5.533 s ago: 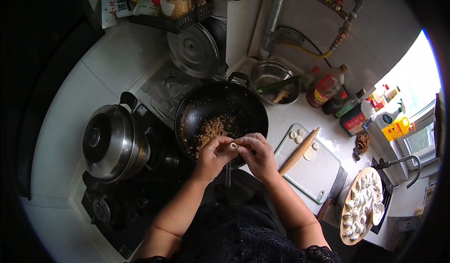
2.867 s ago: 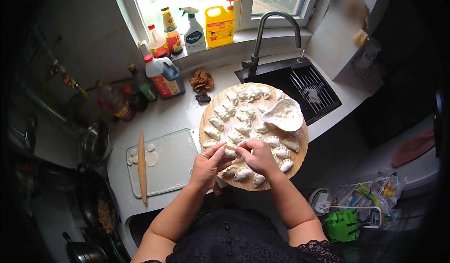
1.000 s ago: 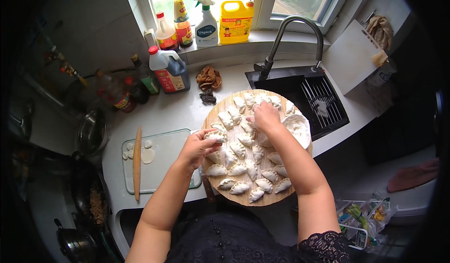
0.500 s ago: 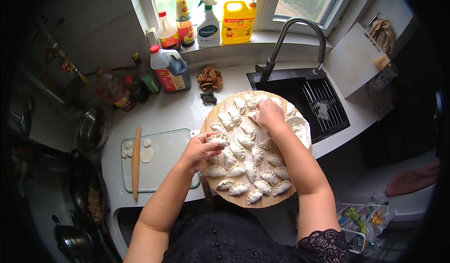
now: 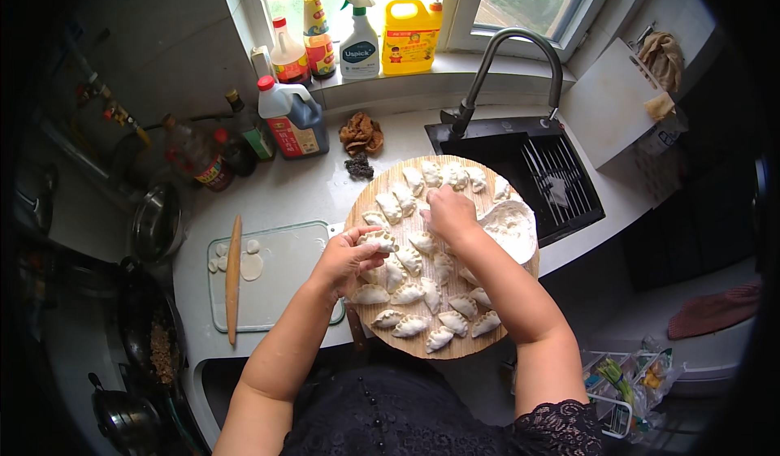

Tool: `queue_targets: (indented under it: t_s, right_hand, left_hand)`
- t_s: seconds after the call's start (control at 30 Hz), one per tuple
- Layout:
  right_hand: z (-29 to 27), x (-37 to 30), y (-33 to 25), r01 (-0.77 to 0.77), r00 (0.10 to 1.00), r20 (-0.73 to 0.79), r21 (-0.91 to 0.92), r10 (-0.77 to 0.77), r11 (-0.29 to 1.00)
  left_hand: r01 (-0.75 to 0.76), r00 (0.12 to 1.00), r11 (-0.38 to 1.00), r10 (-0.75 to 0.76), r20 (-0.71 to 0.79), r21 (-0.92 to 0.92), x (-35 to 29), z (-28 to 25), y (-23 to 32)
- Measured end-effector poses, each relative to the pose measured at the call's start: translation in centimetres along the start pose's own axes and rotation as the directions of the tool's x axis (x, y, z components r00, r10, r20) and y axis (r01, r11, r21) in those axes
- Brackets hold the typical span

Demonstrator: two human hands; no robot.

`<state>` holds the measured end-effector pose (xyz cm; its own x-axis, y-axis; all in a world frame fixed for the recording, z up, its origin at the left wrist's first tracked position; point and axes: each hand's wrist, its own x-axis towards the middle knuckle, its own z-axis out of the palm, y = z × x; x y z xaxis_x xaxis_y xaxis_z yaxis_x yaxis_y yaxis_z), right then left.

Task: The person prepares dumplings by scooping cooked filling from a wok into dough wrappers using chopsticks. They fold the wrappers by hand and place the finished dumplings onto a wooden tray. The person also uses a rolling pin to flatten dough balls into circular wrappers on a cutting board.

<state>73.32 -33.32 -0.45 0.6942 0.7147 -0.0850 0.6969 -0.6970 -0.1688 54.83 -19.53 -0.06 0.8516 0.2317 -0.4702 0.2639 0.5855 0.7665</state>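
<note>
Pinching a crimped dumpling (image 5: 379, 242) between thumb and fingers, the left hand (image 5: 346, 259) hangs over the left edge of the round wooden board (image 5: 470, 342); the right hand (image 5: 452, 212) reaches above its far half, fingers bunched, their grip hidden. Since half a second ago, the right hand has shifted slightly leftward. A floury white dish (image 5: 521, 251) sits at the board's right edge, a rolling pin (image 5: 233, 281) left of it; the right forearm (image 5: 513, 289) covers part of the board
</note>
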Motion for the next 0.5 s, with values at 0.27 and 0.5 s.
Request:
queue_targets:
  t_s: [0.27, 0.5]
  right_hand:
    - [-0.8, -2.6, -0.4, 0.166, 0.929, 0.338, -0.014, -0.152, 0.986]
    - [-0.3, -1.7, -1.0, 0.119, 0.976, 0.176, 0.082, -0.132, 0.99]
  left_hand:
    - [-0.027, 1.0, 0.997, 0.026, -0.015, -0.071, -0.8, -1.0, 0.7]
    - [-0.021, 0.999, 0.999, 0.019, -0.031, -0.049, -1.2, -0.8, 0.8]
